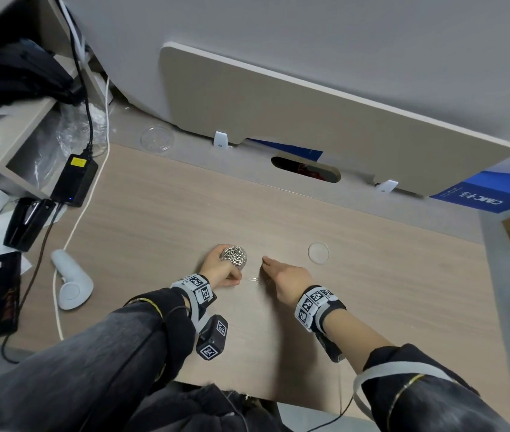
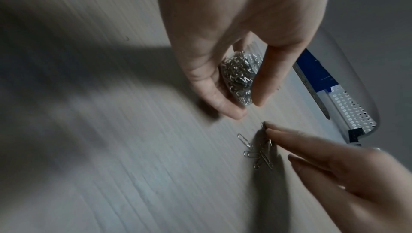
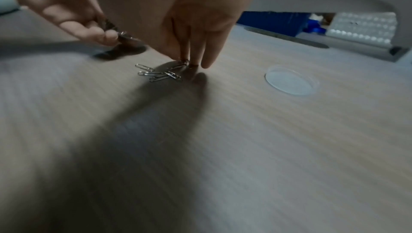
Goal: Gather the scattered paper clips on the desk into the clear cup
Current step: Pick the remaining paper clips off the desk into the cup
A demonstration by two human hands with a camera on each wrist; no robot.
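The left hand [image 1: 221,268] is wrapped round the clear cup [image 1: 234,256], thumb on one side and fingers on the other, and the cup is tipped on its side with its mouth turned toward the right hand [image 1: 288,280]; it is packed with silver clips. The right hand has its fingertips [image 3: 186,61] drawn together on one paper clip [image 3: 181,64], which they pinch right at the desk [image 1: 372,291] top.

What the coming move turns on, as I judge it: the cup's mouth lies just beside that pinch, toward the left side of the desk, so the clip has only a short way to go sideways into it. The loose paper clips [image 2: 256,152] lie in a small overlapping heap on the near side of the right fingertips, between the two hands, closer to the right one. Their long axes cross one another, so no single direction suits a sweep. A clear lid [image 1: 318,252] lies flat well off toward the desk's right edge, out of the way.

Hard to make out: the cup's wall is nearly invisible, only its contents show its shape. Both wrist views are smeared. Whether the pinched clip has left the wood I cannot tell, nor exactly how many clips are in the heap
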